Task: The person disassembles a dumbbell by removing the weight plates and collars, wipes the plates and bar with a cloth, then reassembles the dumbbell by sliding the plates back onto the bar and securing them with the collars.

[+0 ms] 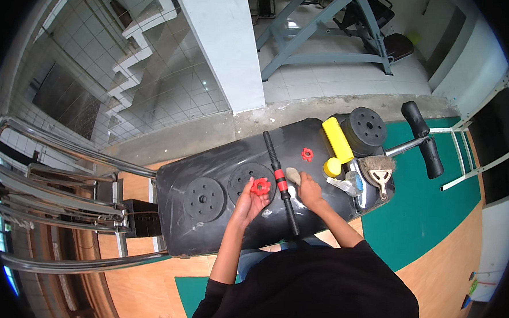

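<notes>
My left hand [250, 203] holds a red star-shaped collar nut [260, 186] over a black weight plate [243, 180] on the black padded bench [216, 232]. My right hand [309, 189] grips a small pale brush [293, 175] beside a black dumbbell bar [283, 189] with red bands. A second red nut [307, 154] lies farther back on the bench. Another black plate [203, 199] lies flat to the left.
A yellow foam cylinder [337, 139], a yellow cap [332, 166], a thick black weight plate [365, 128], a hand broom [379, 167] and a clear bottle [351, 184] sit at the bench's right end. Chrome rails [51, 200] stand left; a grey steel frame [324, 30] stands behind.
</notes>
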The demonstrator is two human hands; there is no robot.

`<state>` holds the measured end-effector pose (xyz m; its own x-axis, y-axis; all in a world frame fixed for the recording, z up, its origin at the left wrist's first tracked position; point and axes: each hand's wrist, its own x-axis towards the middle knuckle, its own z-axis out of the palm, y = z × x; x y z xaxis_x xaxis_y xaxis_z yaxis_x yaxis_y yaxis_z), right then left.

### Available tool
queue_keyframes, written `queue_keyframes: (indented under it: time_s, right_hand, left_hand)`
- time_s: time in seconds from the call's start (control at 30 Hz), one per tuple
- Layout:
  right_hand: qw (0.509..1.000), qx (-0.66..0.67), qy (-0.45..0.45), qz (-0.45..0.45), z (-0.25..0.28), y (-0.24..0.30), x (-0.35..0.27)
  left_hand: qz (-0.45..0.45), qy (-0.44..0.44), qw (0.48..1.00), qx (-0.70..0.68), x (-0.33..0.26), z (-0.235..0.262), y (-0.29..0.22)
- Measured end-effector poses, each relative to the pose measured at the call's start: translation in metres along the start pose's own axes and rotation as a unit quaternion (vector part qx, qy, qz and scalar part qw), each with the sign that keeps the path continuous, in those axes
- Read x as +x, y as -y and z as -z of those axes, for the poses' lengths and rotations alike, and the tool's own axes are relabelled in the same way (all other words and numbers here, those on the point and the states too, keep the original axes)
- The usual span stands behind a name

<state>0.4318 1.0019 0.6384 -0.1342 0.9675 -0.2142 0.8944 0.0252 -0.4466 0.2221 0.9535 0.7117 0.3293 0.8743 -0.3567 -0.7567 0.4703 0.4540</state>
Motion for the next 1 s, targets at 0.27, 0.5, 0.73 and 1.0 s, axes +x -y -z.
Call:
queue_keyframes:
  time_s: [0.27, 0.5, 0.73, 1.0]
  right_hand:
    - [0.931, 0.112, -0.124, 0.325, 0.114, 0.072, -0.057]
    - [0.949, 0.002, -0.084, 0.304, 0.157, 0.042, -0.065]
    - [0.918, -0.016, -0.198, 0.344, 0.171, 0.064, -0.053]
    - [0.905, 0.345, -0.050, 0.245, 0.156, 0.014, -0.040]
  left_hand:
    - [-0.092, -0.057, 0.991, 0.079, 0.028, -0.046, 0.024]
    - [-0.107, -0.078, 0.991, 0.017, 0.024, -0.102, -0.013]
    - [-0.093, -0.051, 0.992, 0.066, 0.048, -0.127, -0.003]
    - [-0.275, -0.081, 0.933, 0.219, 0.023, -0.143, -0.023]
